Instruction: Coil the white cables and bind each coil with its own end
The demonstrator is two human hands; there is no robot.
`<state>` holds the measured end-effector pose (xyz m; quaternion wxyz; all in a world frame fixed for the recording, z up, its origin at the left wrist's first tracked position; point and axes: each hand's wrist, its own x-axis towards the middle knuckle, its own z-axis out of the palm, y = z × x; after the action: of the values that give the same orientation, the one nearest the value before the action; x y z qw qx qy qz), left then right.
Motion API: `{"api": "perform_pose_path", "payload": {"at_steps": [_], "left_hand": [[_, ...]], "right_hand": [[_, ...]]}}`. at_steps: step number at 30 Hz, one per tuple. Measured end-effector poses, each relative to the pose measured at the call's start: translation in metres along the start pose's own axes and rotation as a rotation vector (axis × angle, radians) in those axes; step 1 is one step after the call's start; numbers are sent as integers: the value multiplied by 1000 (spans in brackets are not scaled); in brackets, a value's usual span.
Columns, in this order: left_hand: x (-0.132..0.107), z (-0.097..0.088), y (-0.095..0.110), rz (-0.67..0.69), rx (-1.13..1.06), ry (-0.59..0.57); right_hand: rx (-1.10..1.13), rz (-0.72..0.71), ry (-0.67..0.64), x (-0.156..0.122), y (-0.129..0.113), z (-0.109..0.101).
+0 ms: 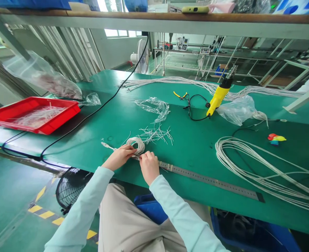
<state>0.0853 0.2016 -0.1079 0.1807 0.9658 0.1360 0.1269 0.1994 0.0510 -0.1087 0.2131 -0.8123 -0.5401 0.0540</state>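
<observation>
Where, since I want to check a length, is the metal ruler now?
In the head view, the metal ruler lies close to the near edge of the green table, stretching rightward from beside the right hand toward the looped white cables.

Green floor (9,196), pale wall (114,49), bright windows (111,33)

On the table (193,143), coil (141,145) between tray (48,128), left, and cable bundle (222,154), right.

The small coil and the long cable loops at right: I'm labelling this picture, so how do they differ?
The small coil is wound tightly; the long cable loops spread loosely. The left hand holds the small coil, while neither hand touches the long cable loops. Both are whitish.
</observation>
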Motion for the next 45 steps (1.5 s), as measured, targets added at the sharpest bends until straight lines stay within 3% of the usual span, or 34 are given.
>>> {"api": "perform_pose_path", "payload": {"at_steps": [13, 21, 24, 27, 30, 32, 34, 37, 40, 45], "left_hand": [[-1, -4, 7, 1, 61, -21], [6, -7, 27, -138, 93, 33], [15, -25, 35, -213, -13, 131], [13, -55, 51, -278, -202, 241], [-4, -77, 81, -329, -470, 300], [-20, -80, 105, -369, -644, 343], [-33, -75, 127, -402, -799, 375], [-46, -60, 147, -454, -978, 434], [-49, -41, 150, -513, -1086, 494], [-50, -6, 148, -615, -1104, 541]], "right_hand": [[39, -54, 37, 4, 8, 1], [346, -186, 193, -3, 9, -17], [550, -153, 263, -12, 11, -28], [785, -29, 303, -16, 11, -43], [998, 16, 215, -15, 5, -65], [1141, -13, 90, -14, -3, -81], [1400, -9, -105, -16, -9, -95], [1724, 120, -359, -20, -14, -104], [1716, 240, -364, -23, -11, -96], [1624, 339, -256, -25, -1, -76]]}}
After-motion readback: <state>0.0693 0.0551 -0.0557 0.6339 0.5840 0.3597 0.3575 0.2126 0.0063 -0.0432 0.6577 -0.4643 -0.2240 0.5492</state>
